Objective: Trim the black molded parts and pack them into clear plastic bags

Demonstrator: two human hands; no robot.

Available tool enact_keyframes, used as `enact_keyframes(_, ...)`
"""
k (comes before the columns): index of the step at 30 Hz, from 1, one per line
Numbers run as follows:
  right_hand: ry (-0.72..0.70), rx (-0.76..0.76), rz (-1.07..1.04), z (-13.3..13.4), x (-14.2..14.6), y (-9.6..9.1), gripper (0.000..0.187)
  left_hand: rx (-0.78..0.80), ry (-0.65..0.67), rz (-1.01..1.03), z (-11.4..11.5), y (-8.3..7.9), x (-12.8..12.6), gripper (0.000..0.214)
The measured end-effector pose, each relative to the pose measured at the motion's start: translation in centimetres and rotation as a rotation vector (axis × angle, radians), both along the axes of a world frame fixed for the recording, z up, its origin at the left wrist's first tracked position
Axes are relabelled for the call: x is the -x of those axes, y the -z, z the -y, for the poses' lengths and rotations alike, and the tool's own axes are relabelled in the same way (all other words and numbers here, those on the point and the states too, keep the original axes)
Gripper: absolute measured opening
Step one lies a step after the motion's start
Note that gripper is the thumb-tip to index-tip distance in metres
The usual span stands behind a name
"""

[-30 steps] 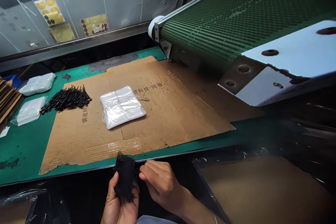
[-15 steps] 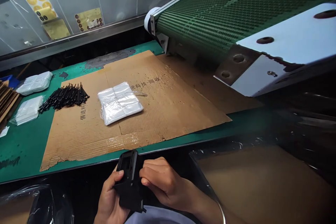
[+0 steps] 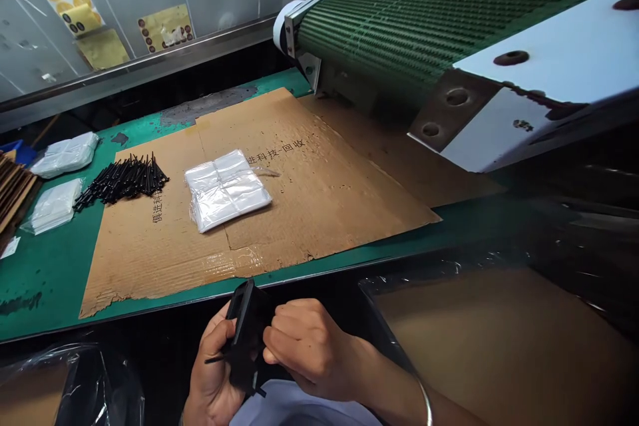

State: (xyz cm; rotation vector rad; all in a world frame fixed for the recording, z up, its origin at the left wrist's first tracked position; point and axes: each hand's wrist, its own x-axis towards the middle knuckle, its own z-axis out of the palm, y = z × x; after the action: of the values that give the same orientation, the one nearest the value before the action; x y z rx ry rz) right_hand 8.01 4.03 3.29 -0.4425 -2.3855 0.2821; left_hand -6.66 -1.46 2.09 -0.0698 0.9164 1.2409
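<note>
In front of my lap, below the table's front edge, my left hand [image 3: 212, 366] is wrapped round a black plastic part [image 3: 244, 339], a boxy housing with a thin pin-like piece jutting out on the left. Its thumb presses on the near left side. My right hand [image 3: 309, 343] is closed, fingers curled, with thumb and forefinger right against the part's right side. Whatever those fingers may pinch is hidden. On the table beyond lies a tied stack of clear plastic bags [image 3: 227, 190]. To its left is a pile of thin black rods [image 3: 127, 180].
A cardboard sheet [image 3: 324, 213] covers much of the green table [image 3: 44, 286]. More bag stacks [image 3: 64, 154] lie at the left. A green conveyor belt [image 3: 424, 13] juts in from the upper right. Plastic-lined boxes stand below, at right [image 3: 499, 339] and left [image 3: 34, 389].
My left hand has turned the black part, so a different side of it faces up and a thin piece now sticks out leftward. My right hand stays closed beside it. The view has shifted slightly.
</note>
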Motion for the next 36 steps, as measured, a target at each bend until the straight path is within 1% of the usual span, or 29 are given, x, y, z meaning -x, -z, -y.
enact_keyframes(2,-0.065,0.015,0.041,0.1,-0.5,0.0,0.05,0.006,0.022,0.014,0.0,0.0,0.2,0.016)
enact_keyframes(4,-0.122,0.035,0.077,0.4,-1.1,-0.1,0.051,0.024,0.017,-0.012,0.1,0.2,0.4,0.02)
enact_keyframes(6,-0.134,0.067,0.07,0.7,-1.4,-0.2,0.053,0.044,-0.009,-0.054,0.1,0.4,0.6,0.026)
enact_keyframes(8,-0.071,0.108,0.025,1.1,-1.4,-0.2,0.053,0.046,-0.038,-0.081,0.1,0.7,0.6,0.03)
enact_keyframes(11,0.038,0.154,-0.025,1.7,-0.9,0.0,0.049,-0.001,-0.047,-0.073,0.2,0.9,0.3,0.034)
enact_keyframes(16,0.102,0.223,-0.013,2.4,0.1,0.6,0.045,-0.084,-0.074,-0.076,0.4,1.0,-0.4,0.041)
enact_keyframes(19,0.14,0.252,-0.069,2.2,0.0,0.8,0.043,-0.122,-0.081,-0.07,0.8,1.0,-0.8,0.045)
enact_keyframes(22,0.155,0.271,-0.15,1.7,-0.3,1.2,0.04,-0.136,-0.057,-0.059,1.2,1.2,-0.9,0.048)
enact_keyframes(25,0.161,0.3,-0.181,1.0,-0.5,1.7,0.038,-0.15,-0.013,-0.081,1.7,1.6,-0.7,0.045)
enact_keyframes(28,0.143,0.396,-0.202,0.6,-0.6,2.2,0.038,-0.217,0.049,-0.203,2.3,2.4,-0.1,0.043)
enact_keyframes(29,0.131,0.439,-0.211,0.5,-0.6,2.3,0.039,-0.242,0.057,-0.273,2.5,2.8,0.2,0.041)
enact_keyframes(31,0.085,0.504,-0.233,0.5,-0.7,2.2,0.04,-0.287,0.031,-0.451,2.9,3.6,0.9,0.037)
enact_keyframes(33,0.017,0.535,-0.246,0.6,-0.8,1.8,0.04,-0.404,0.031,-0.643,3.0,4.2,1.8,0.033)
enact_keyframes(34,-0.018,0.542,-0.246,0.7,-0.8,1.7,0.041,-0.485,0.058,-0.719,2.9,4.4,2.2,0.033)
enact_keyframes(36,-0.082,0.55,-0.243,0.8,-0.6,1.4,0.041,-0.627,0.138,-0.799,2.6,4.4,2.7,0.033)
